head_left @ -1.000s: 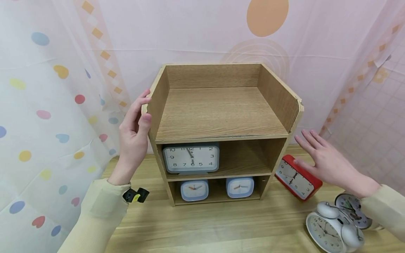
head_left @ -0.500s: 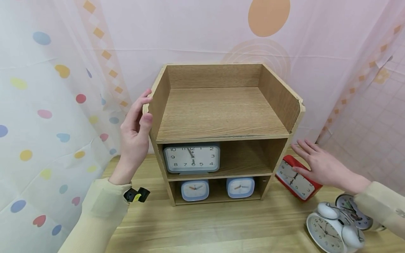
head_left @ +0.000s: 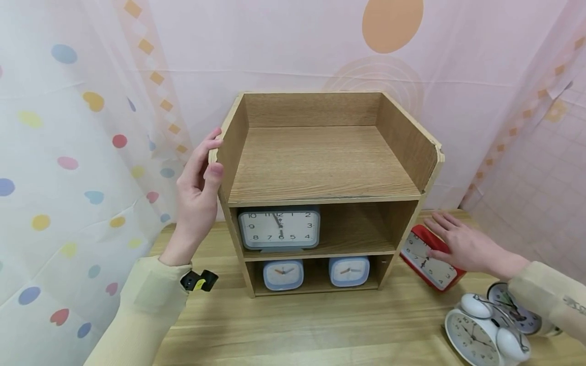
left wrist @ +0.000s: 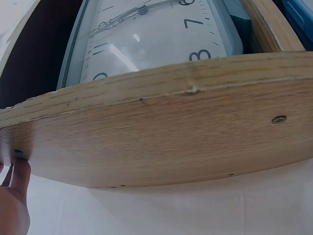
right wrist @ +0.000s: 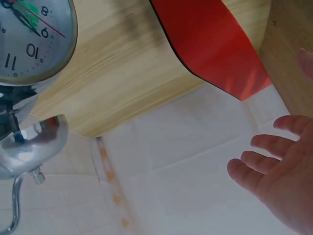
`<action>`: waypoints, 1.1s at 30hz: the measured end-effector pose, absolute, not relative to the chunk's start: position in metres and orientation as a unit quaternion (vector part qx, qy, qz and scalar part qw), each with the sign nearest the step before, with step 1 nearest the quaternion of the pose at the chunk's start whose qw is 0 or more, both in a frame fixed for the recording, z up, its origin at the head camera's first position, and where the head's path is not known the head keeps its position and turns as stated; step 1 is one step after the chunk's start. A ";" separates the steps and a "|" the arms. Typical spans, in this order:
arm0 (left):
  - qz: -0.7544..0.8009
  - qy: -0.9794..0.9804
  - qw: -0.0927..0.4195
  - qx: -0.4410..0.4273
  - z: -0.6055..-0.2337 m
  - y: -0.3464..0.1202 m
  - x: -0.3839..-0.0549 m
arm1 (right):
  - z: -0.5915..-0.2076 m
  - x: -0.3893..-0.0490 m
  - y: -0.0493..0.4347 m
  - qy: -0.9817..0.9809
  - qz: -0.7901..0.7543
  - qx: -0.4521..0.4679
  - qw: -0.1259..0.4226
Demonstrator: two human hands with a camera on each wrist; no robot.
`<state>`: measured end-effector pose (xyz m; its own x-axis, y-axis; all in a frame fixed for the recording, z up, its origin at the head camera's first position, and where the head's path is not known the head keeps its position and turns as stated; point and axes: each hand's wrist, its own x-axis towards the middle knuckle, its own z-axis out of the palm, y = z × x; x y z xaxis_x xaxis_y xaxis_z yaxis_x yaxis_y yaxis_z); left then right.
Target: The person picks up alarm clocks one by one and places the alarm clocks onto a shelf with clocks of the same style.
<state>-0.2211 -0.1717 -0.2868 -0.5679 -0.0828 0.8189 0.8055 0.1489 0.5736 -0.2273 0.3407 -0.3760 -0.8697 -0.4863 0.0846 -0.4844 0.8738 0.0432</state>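
Note:
A small wooden shelf (head_left: 325, 162) stands against the curtain, its top tier bare. My left hand (head_left: 194, 198) holds the front edge of its left side panel, fingers over the edge and thumb at the front. In the left wrist view, fingers (left wrist: 18, 178) touch the panel's outer face. My right hand (head_left: 467, 244), fingers spread and straight, is over the red alarm clock (head_left: 432, 259) beside the shelf. In the right wrist view its palm (right wrist: 293, 176) shows nothing held, with the red clock (right wrist: 210, 44) further off. A grey-blue clock (head_left: 280, 229) sits on the middle tier, at left.
Two small light-blue clocks (head_left: 283, 275) stand on the bottom tier. At front right, a white twin-bell alarm clock (head_left: 473, 338) stands in front of another round clock (head_left: 513, 307), partly hidden by the right sleeve (head_left: 549, 292). A dotted curtain (head_left: 91, 178) hangs around the wooden table (head_left: 293, 325).
My right hand has moved down and slightly inward from beside the shelf to over the red clock. My left hand stays at the panel; the whole view has shifted slightly right.

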 end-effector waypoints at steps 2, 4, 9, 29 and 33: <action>-0.592 -0.658 0.375 -0.275 -0.287 -0.172 -0.221 | -0.378 -0.228 0.342 -0.967 -0.018 0.250 0.041; -0.593 -0.658 0.375 -0.275 -0.286 -0.172 -0.221 | -0.379 -0.229 0.343 -0.968 -0.026 0.247 0.036; -0.596 -0.658 0.371 -0.273 -0.286 -0.172 -0.221 | -0.382 -0.228 0.344 -0.973 -0.032 0.229 0.016; -0.589 -0.667 0.371 -0.266 -0.285 -0.172 -0.221 | -0.388 -0.229 0.349 -0.976 -0.003 0.209 -0.055; -0.589 -0.667 0.371 -0.266 -0.285 -0.172 -0.220 | -0.389 -0.229 0.348 -0.977 0.005 0.202 -0.061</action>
<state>-0.2200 -0.1720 -0.2852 -0.5827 -0.0824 0.8085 0.7921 0.1651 0.5877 -0.2292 0.3477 -0.3894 -0.9104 -0.3963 -0.1184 -0.3952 0.9180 -0.0338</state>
